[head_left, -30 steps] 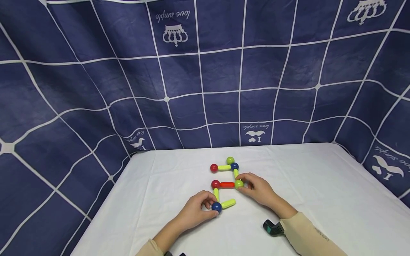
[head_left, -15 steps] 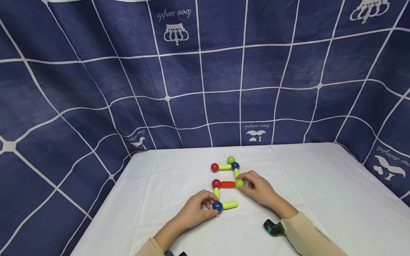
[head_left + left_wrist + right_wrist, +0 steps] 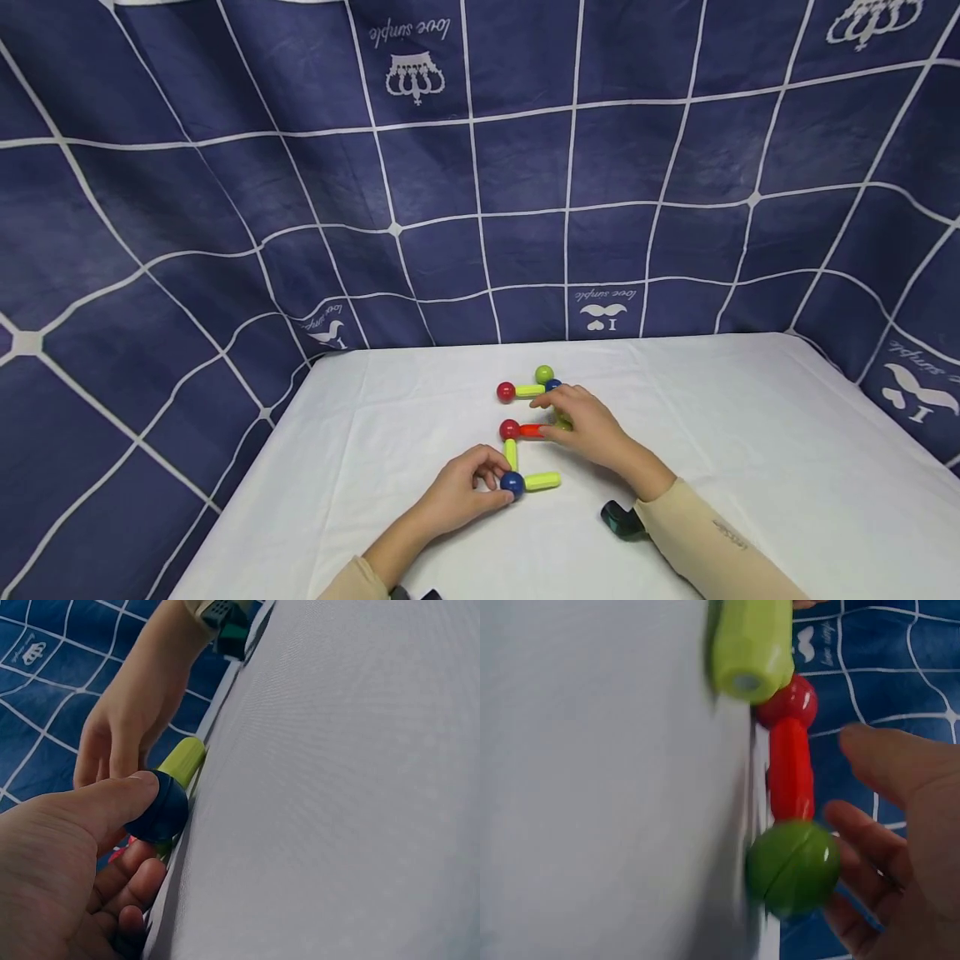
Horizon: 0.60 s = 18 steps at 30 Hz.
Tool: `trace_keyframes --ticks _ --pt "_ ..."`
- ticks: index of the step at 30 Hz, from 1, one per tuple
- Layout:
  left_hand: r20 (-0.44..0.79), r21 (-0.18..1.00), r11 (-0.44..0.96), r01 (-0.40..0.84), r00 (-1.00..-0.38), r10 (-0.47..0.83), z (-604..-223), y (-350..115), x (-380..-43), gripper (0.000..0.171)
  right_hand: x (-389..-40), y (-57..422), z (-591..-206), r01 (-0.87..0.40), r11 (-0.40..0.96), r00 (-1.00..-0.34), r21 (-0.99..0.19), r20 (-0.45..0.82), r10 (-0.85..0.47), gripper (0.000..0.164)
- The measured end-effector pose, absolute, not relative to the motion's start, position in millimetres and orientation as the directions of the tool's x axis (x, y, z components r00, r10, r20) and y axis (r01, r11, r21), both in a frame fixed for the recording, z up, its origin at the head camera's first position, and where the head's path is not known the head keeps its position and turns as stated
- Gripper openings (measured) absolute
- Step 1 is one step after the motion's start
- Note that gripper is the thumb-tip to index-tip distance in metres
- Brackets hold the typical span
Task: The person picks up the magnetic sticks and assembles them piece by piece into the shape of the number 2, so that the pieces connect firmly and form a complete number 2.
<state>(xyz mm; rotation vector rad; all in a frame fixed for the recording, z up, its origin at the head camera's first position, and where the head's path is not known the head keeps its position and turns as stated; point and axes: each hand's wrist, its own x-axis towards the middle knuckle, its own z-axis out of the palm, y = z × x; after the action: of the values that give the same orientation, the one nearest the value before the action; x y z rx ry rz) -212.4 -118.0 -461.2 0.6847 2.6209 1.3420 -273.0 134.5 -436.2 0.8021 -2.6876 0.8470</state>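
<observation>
My left hand (image 3: 459, 493) pinches a blue ball (image 3: 512, 485) between thumb and fingers. From that ball a yellow-green rod (image 3: 542, 481) points right, its far end free, and another rod (image 3: 511, 454) runs back to a red ball (image 3: 509, 429). A red rod (image 3: 531, 431) joins this red ball to a green ball (image 3: 793, 868). Over the green ball is my right hand (image 3: 592, 429), which mostly hides it in the head view. Its thumb and fingers are spread, and the right wrist view shows them beside the ball, holding nothing.
Farther back lie a second red ball (image 3: 506, 392), a rod (image 3: 529, 390), a partly covered blue ball (image 3: 553, 384) and a second green ball (image 3: 544, 374). A white cloth (image 3: 405, 417) covers the table; a blue checked curtain (image 3: 525, 167) hangs behind.
My right hand has let go of the green ball and shifted left over it and the red rod. The left hand stays on the blue ball; its free rod has swung slightly.
</observation>
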Motion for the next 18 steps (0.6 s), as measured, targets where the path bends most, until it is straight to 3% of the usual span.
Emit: trace_keyframes --ticks 8,18 --pt "0.124 0.800 0.478 0.362 -0.880 0.458 -464.3 -116.1 -212.1 0.031 -283.4 104.6 -432.4 -0.632 0.655 -0.771 -0.414 0.251 -0.585 0.039" --pt "0.127 0.790 0.493 0.365 -0.884 0.450 -462.9 -117.5 -212.6 0.031 -286.7 98.5 -439.2 -0.651 0.638 -0.754 -0.412 0.248 -0.609 0.033"
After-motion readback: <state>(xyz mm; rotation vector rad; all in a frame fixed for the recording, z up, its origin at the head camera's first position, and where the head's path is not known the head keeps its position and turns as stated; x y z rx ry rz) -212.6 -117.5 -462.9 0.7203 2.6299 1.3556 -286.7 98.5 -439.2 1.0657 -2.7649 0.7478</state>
